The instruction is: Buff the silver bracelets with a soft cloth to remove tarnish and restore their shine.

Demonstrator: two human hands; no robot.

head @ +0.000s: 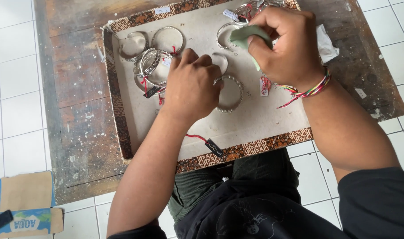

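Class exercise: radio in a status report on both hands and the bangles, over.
Left hand closed around a silver bangle over the cardboard tray. Right hand pinching a green cloth. More tagged bangles lie close alongside.
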